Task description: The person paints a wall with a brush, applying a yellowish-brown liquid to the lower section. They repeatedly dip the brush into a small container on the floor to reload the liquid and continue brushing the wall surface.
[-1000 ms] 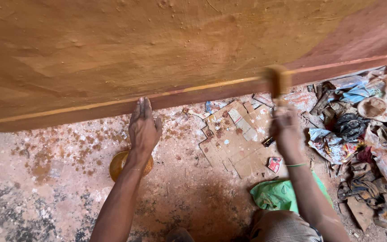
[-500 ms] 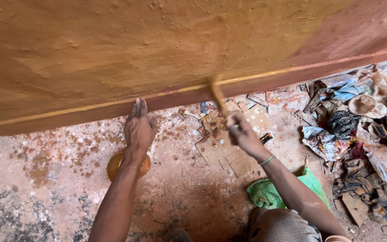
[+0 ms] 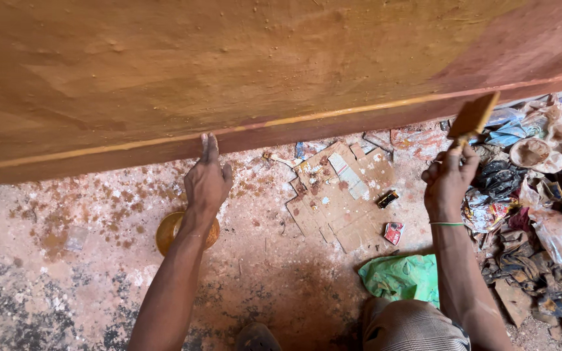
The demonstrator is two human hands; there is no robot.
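Pressing flat with fingers spread, the left hand [image 3: 207, 179] is braced against the wall [image 3: 229, 71], above a yellow bowl [image 3: 172, 231] on the floor. Further right, a paintbrush [image 3: 471, 118] is gripped by the right hand [image 3: 448, 181], bristles at the wall's dark lower band.

Left arm: extended forward, nearly straight.
Left hand [image 3: 207, 179]: palm down, fingers together, fingertips pressed forward, nothing held.
Right arm: raised, elbow bent, thin band at wrist.
Right hand [image 3: 449, 181]: fingers curled tight in a closed grip, knuckles toward camera.
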